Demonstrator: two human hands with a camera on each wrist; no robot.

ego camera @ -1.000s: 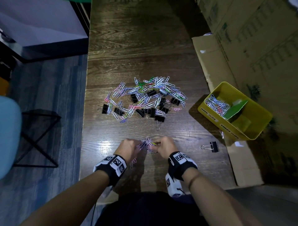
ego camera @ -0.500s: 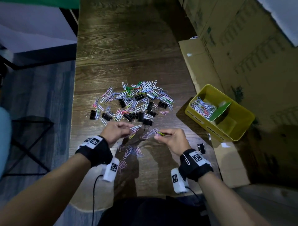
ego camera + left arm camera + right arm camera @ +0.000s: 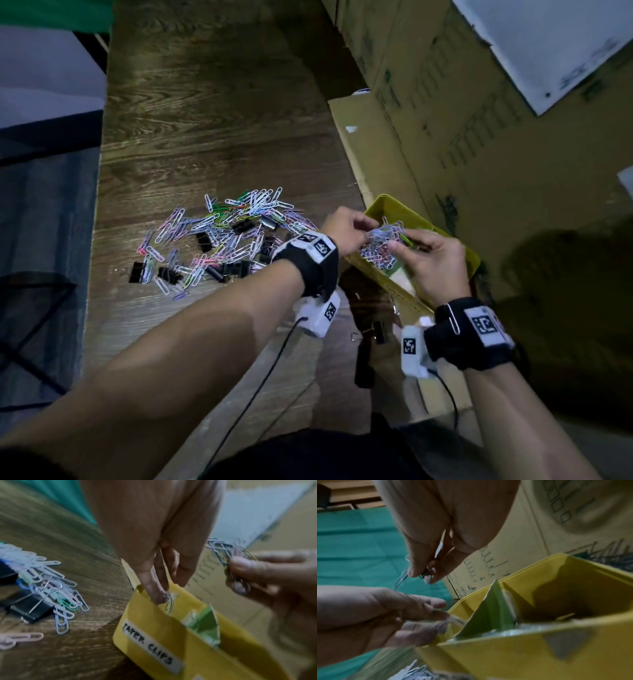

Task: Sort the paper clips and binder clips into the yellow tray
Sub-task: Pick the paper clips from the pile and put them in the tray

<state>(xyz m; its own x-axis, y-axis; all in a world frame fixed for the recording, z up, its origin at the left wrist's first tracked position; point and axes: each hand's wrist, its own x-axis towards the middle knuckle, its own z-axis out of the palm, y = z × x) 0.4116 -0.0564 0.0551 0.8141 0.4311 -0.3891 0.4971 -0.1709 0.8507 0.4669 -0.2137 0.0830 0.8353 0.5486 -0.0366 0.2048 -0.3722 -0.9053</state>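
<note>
Both hands hover over the yellow tray (image 3: 387, 205) at the table's right edge. My left hand (image 3: 368, 228) pinches a few paper clips at its fingertips, low over the compartment labelled "PAPER CLIPS" (image 3: 149, 646). My right hand (image 3: 399, 245) pinches a bunch of paper clips (image 3: 229, 553) between thumb and fingers (image 3: 412, 569), above the tray. A tilted green divider (image 3: 489, 612) stands inside the tray (image 3: 539, 649). More paper clips lie in the tray under the hands. A mixed pile of coloured paper clips and black binder clips (image 3: 226, 240) lies on the wooden table to the left.
A lone black binder clip (image 3: 378, 330) lies near the table's front, below the tray. Large cardboard boxes (image 3: 479, 137) rise on the right, with a flat cardboard flap (image 3: 370, 161) beside the tray. A silver paper clip (image 3: 454, 320) clings to my right wristband. The table's left edge (image 3: 99, 171) drops to the floor.
Both hands lifted from the table's front with paper clips and moved right, over the yellow tray. A few clips dropped near the front edge on the way.
</note>
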